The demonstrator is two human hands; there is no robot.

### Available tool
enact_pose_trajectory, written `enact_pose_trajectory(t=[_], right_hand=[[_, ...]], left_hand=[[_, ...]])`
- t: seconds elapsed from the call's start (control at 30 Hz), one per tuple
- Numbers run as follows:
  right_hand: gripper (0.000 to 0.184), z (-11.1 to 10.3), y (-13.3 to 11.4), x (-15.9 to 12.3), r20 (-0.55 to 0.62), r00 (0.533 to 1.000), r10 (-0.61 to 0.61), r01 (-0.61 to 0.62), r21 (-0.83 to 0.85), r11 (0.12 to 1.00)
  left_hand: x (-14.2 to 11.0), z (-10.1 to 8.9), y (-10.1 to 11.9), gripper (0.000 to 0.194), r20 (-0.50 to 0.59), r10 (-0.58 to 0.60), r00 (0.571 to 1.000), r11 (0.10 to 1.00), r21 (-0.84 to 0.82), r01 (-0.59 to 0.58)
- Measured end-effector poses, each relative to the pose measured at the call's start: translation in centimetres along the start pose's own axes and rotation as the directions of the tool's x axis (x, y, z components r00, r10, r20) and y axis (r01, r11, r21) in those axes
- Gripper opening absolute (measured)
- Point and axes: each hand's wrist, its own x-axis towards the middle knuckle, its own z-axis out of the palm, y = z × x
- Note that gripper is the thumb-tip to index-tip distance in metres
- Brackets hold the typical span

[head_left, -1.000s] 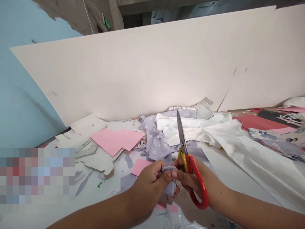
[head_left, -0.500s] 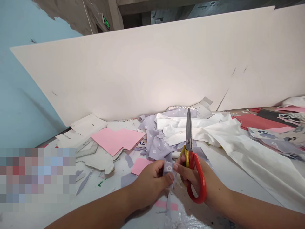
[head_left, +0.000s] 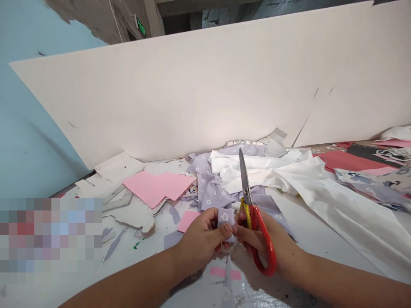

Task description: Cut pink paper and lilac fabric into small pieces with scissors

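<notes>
**Left hand:** my left hand (head_left: 201, 244) pinches the scrap, thumb in front and fingers (head_left: 209, 217) behind, clamped on the cloth.

**Right hand:** my right hand (head_left: 255, 241) grips the scissors, with the fingers curled shut around the handles.

**Workpiece:** a small lilac floral scrap (head_left: 226, 219) stands between my hands, above the tabletop (head_left: 308, 252). Its top edge is free; its ragged lower end hangs below my left thumb.

**Tool:** the red-handled scissors (head_left: 248, 205) have a yellow inner grip. The blades sit together, tips pointing away from me, just beside the scrap and not on it.

**Far side:** a heap of lilac floral fabric (head_left: 208, 192) and a white cloth (head_left: 340, 214) lie just beyond the blades; the cloth runs down to the right of my right hand.

**Left side:** a small pink paper (head_left: 188, 220) lies near my left hand, with a larger pink sheet (head_left: 157, 188) and broken white board pieces (head_left: 131, 216) beyond it.

**Back edge:** a tall white panel (head_left: 192, 98) stands along the far edge of the tabletop.

**Obscured:** a pixelated patch (head_left: 48, 235) hides the lower left.
</notes>
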Motion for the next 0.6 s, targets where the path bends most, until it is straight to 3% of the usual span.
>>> enact_pose_trajectory(t=[0.27, 0.6], right_hand=[[0.018, -0.48, 0.50, 0.48, -0.004, 1.000, 0.016, -0.015, 0.174, 0.985], [0.017, -0.84, 0.82, 0.76, 0.017, 1.000, 0.007, -0.010, 0.236, 0.972]], left_hand=[[-0.02, -0.84, 0.57, 0.020, 0.072, -0.098, 0.993, 0.988, -0.113, 0.106], [0.09, -0.95, 0.75, 0.020, -0.016, -0.123, 0.992, 0.991, 0.052, 0.123]])
